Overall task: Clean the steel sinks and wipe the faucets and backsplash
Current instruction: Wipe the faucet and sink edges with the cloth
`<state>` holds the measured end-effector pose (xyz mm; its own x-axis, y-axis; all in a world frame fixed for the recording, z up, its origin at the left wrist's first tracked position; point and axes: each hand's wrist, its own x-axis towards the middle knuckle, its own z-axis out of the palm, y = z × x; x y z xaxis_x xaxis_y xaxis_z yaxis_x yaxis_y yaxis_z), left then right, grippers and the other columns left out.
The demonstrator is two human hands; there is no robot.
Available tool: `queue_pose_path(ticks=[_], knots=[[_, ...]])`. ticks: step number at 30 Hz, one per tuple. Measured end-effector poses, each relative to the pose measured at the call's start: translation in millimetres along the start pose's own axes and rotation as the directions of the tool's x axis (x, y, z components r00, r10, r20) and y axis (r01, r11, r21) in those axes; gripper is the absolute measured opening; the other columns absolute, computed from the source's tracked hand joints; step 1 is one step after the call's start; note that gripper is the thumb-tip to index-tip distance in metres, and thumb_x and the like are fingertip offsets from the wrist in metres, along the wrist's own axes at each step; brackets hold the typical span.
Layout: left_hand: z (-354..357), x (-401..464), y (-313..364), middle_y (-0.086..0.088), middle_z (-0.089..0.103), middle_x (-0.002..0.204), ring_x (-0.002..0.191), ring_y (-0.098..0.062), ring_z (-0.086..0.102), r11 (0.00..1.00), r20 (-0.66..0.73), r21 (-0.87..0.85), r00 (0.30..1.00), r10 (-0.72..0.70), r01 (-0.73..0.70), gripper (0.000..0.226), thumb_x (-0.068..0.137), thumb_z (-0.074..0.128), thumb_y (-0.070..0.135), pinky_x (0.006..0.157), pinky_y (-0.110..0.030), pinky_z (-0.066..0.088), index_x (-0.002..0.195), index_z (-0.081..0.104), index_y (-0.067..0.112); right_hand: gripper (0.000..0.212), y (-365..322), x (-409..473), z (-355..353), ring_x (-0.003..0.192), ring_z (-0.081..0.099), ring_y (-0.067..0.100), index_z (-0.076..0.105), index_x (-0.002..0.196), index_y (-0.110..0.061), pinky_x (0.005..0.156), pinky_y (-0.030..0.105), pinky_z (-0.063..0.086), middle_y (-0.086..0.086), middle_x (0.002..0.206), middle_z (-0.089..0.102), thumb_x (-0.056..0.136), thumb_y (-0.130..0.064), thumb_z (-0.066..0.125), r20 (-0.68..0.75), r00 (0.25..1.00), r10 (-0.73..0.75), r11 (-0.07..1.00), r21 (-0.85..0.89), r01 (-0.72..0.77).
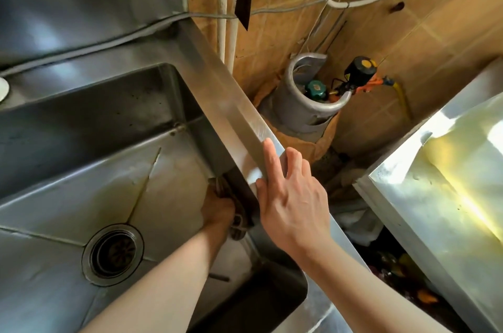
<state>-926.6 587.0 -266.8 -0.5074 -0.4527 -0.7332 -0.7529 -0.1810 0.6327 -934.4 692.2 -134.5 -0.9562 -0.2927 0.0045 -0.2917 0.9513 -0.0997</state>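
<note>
Steel sink (pixel 81 169) wall half hides the left hand (pixel 217 210) gripping something unclear; right hand (pixel 291 196) rests, fingers (pixel 270 158) spread.

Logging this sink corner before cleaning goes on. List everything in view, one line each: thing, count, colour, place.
sink: one, steel grey, left, basin stained
drain: one, dark with steel ring, basin floor
sink rim: one, steel, runs diagonally through the centre
gas cylinder: one, grey, on the floor behind the rim
valve knob: one, green, on top of the cylinder
pipes: two, white, on the tiled wall
steel counter: one, shiny, right
left hand: one, inside the basin against its right wall, grips something dark
right hand: one, on the rim, forefinger straight
</note>
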Motion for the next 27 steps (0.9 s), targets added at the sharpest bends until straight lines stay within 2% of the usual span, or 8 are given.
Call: queue_pose_path(ticks=[3,7,11,16,19,23,25,27], knots=[[5.9,15.0,-6.6,-0.017,0.064,0.114,0.105,-0.036,0.059,0.995,-0.027,0.086,0.998,-0.050,0.052,0.032,0.084,0.053,0.008,0.093,-0.046,0.049,0.114,0.057,0.015,0.061,0.9,1.2,1.4,0.081,0.049,0.021,0.028,0.145,-0.016,0.052,0.031,0.045,0.012,0.115,0.050,0.093,-0.046,0.024,-0.006,1.000,-0.003,1.000,-0.001,0.003],[4.7,18.0,-3.5,-0.020,0.060,0.118,0.110,-0.037,0.057,0.994,-0.015,0.070,0.997,-0.082,0.082,0.032,0.090,0.050,0.014,0.096,-0.041,0.047,0.121,0.054,0.008,0.061,2.5,1.5,1.6,0.080,0.049,0.020,0.029,0.145,-0.015,0.052,0.028,0.042,0.010,0.113,0.049,0.092,-0.045,0.026,0.006,1.000,-0.002,1.000,-0.028,0.002],[-4.9,4.6,-0.4,-0.013,0.065,0.112,0.102,-0.031,0.061,1.000,0.094,-0.008,0.995,0.031,-0.030,0.032,0.091,0.048,0.010,0.087,-0.037,0.049,0.121,0.057,0.015,0.059,2.1,3.0,-0.2,0.077,0.051,0.021,0.035,0.142,-0.015,0.051,0.027,0.036,0.007,0.106,0.049,0.091,-0.043,0.031,-0.029,0.999,-0.014,0.998,-0.061,0.012],[-25.9,-33.5,35.5,-0.007,0.056,0.127,0.117,-0.031,0.055,0.986,0.187,-0.151,0.978,0.096,-0.068,0.049,0.094,0.050,0.006,0.101,-0.043,0.044,0.138,0.044,0.025,0.059,-1.5,0.5,0.0,0.080,0.053,0.021,0.032,0.143,-0.017,0.051,0.026,0.039,0.008,0.111,0.051,0.091,-0.045,0.026,0.002,1.000,0.008,0.996,-0.092,-0.008],[-43.5,-57.0,57.7,-0.013,0.053,0.129,0.113,-0.032,0.056,0.983,0.194,-0.164,0.975,0.110,-0.078,0.049,0.095,0.053,0.014,0.098,-0.043,0.047,0.141,0.037,0.016,0.056,-4.0,0.6,-2.5,0.074,0.053,0.022,0.036,0.141,-0.017,0.048,0.025,0.036,0.010,0.108,0.054,0.092,-0.043,0.027,-0.002,1.000,-0.005,0.997,-0.080,0.004],[-57.8,-73.6,80.8,-0.012,0.056,0.127,0.112,-0.029,0.057,0.969,0.136,-0.180,0.971,0.195,-0.169,0.048,0.095,0.054,0.017,0.100,-0.042,0.046,0.140,0.039,0.012,0.055,-11.5,7.4,-13.0,0.091,0.051,0.026,0.031,0.143,-0.017,0.067,0.032,0.044,0.015,0.124,0.048,0.092,-0.037,0.040,0.044,0.999,-0.032,0.999,-0.032,0.034],[-57.3,-70.8,89.0,-0.010,0.056,0.129,0.115,-0.029,0.057,0.968,0.107,-0.191,0.977,0.183,-0.160,0.048,0.095,0.054,0.016,0.100,-0.042,0.046,0.141,0.041,0.015,0.056,-21.3,23.5,-20.9,0.103,0.049,0.028,0.026,0.146,-0.021,0.078,0.033,0.046,0.013,0.133,0.042,0.094,-0.034,0.042,0.003,0.999,-0.041,0.999,0.008,0.041],[-53.4,-61.3,91.4,-0.005,0.058,0.128,0.113,-0.027,0.058,0.968,0.086,-0.211,0.984,0.158,-0.137,0.043,0.096,0.052,0.016,0.093,-0.036,0.049,0.138,0.045,0.020,0.057,-29.6,50.9,-23.2,0.108,0.046,0.026,0.018,0.148,-0.028,0.081,0.033,0.044,0.008,0.134,0.038,0.097,-0.034,0.041,-0.001,0.999,-0.036,0.997,0.072,0.036]])
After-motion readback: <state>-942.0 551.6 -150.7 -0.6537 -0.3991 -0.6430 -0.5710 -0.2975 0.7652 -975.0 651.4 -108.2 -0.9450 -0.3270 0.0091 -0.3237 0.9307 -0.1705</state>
